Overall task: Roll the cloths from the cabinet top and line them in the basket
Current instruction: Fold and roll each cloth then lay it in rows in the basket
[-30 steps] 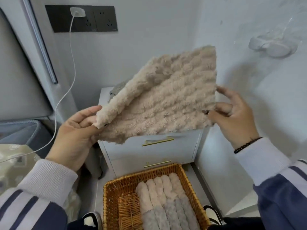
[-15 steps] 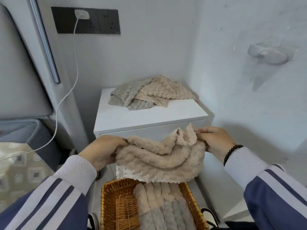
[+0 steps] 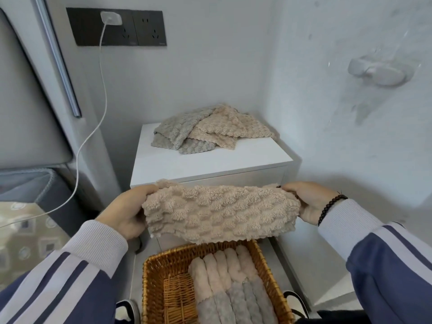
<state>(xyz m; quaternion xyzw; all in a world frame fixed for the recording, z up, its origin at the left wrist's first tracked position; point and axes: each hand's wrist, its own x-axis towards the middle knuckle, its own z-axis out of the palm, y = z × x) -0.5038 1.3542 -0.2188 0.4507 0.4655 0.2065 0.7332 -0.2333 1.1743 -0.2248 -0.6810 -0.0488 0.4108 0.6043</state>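
A: Item, sleeves?
B: Two, navy blue, each with pale lilac-white stripes running lengthwise. Left sleeve (image 3: 70, 277), right sleeve (image 3: 392, 265).

A: Cuffs?
B: Ribbed knit, pale lilac-white; left cuff (image 3: 98, 244), right cuff (image 3: 346, 220).

A: Accessories?
B: One bracelet of small dark round beads (image 3: 329, 206), at the right wrist, just beside the right cuff.

A: Footwear?
B: Dark shoes with white trim; left shoe (image 3: 127, 311), right shoe (image 3: 295, 305). Only the toes show.
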